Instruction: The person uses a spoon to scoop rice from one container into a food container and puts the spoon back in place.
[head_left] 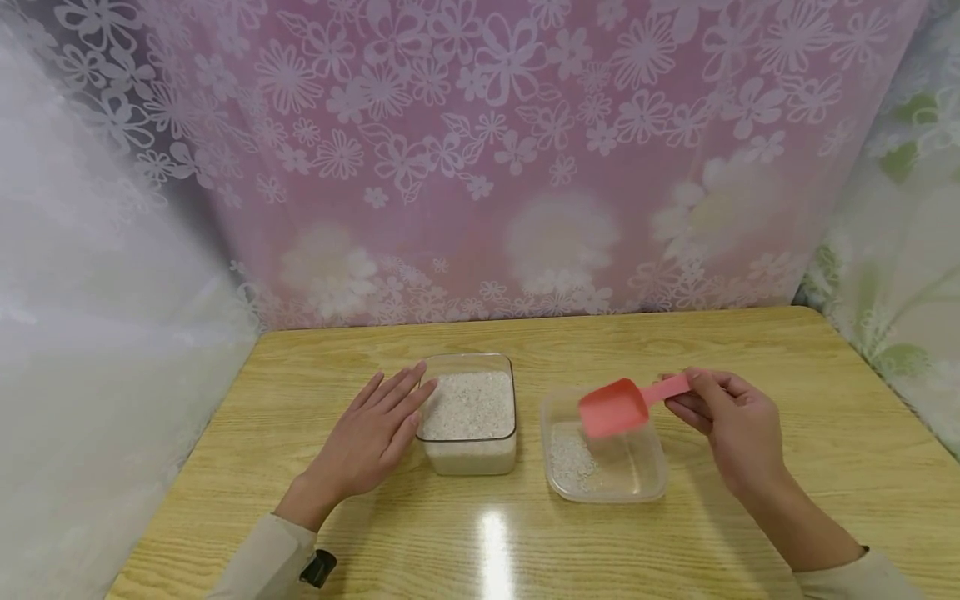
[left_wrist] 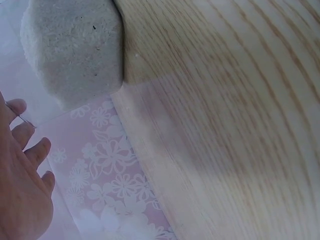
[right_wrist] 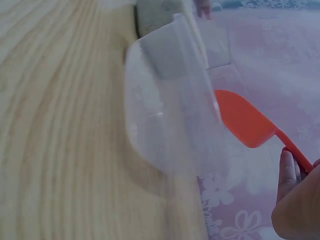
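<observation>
My right hand (head_left: 746, 425) pinches the handle of a red scoop (head_left: 615, 408), its bowl over a clear plastic tub (head_left: 648, 475). A small heap of white rice (head_left: 572, 462) lies at the tub's left side. In the right wrist view the scoop (right_wrist: 247, 122) shows beside the tub's rim, and the tub (right_wrist: 150, 115) stands on the table. My left hand (head_left: 367, 437), fingers straight, rests at the left rim of a clear square container (head_left: 472, 458) filled with rice (head_left: 472, 404). The left wrist view shows the rice-filled container (left_wrist: 77, 50) above the left hand (left_wrist: 22, 185).
Both containers stand side by side on a wood-grain table (head_left: 420, 542), with a narrow gap between them. A pink flowered curtain (head_left: 465, 208) hangs behind its far edge. Pale sheets hang at the left (head_left: 112, 333) and right sides. A dark band (head_left: 318, 568) sits at the left wrist.
</observation>
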